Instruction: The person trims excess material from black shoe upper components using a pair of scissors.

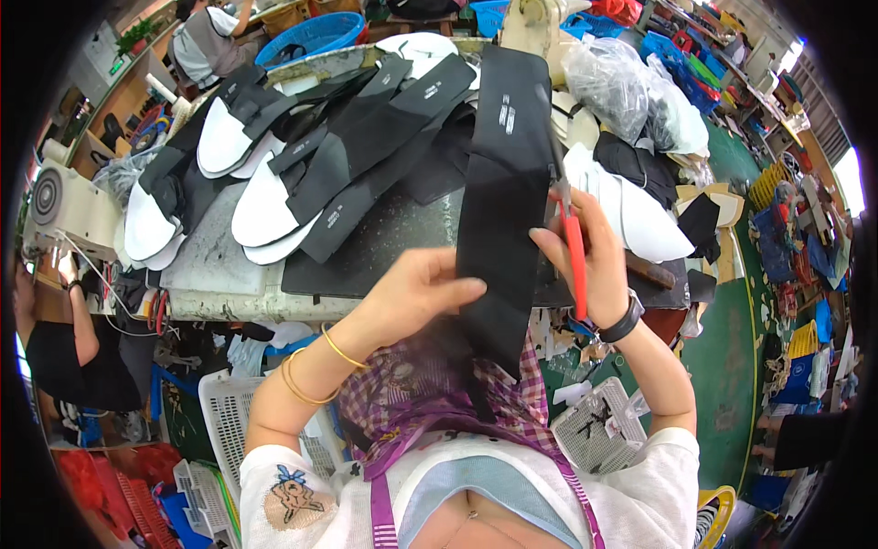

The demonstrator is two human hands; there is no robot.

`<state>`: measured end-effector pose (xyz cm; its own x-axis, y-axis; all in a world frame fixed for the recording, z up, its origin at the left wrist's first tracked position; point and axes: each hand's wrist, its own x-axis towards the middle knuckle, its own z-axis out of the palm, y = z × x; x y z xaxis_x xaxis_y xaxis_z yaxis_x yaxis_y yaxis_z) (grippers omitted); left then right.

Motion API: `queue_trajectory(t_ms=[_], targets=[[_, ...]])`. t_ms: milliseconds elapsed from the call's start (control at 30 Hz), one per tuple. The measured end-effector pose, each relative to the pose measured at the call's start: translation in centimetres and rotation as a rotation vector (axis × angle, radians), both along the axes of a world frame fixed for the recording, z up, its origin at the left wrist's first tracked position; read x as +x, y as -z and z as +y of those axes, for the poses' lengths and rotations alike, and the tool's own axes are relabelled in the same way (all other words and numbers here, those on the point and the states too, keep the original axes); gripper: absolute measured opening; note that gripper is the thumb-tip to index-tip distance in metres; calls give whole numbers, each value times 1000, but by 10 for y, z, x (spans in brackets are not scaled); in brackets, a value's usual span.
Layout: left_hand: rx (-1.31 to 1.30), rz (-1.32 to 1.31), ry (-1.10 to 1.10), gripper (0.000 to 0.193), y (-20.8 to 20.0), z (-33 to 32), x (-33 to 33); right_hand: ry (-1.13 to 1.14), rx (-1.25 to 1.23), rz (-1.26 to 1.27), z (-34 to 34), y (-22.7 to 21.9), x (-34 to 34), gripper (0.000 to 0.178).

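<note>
A long black strip of fabric [505, 197] with small pale printed marks hangs upright before my chest. My left hand [422, 291] grips its left edge, thumb across the front. In my right hand [599, 261] is a pair of scissors with red handles [575, 256], the blades pointing up along the strip's right edge. Whether the blades are apart is unclear. Behind the strip, several black fabric pieces [366, 151] lie heaped on the work table, overlapping white rounded pieces [265, 206].
White curved pieces [631, 206] and clear plastic bags [608, 82] lie at the table's right. A white machine [78, 206] stands at the left. White plastic baskets [599, 425] sit below. One person [215, 41] is at the far left, another [82, 352] nearer.
</note>
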<state>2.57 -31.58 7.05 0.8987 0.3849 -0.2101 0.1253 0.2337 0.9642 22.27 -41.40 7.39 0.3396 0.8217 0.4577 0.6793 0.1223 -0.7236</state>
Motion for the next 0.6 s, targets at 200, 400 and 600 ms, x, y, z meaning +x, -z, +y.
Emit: queue_trajectory(t_ms=[200, 400, 600], targets=[[-162, -193, -365, 29, 8, 11, 2, -26, -67, -715, -42, -9, 2, 49], [-164, -291, -334, 38, -8, 12, -1, 110, -137, -881, -42, -11, 9, 53], [-130, -206, -332, 37, -15, 20, -3, 186, -93, -940, -30, -20, 20, 59]])
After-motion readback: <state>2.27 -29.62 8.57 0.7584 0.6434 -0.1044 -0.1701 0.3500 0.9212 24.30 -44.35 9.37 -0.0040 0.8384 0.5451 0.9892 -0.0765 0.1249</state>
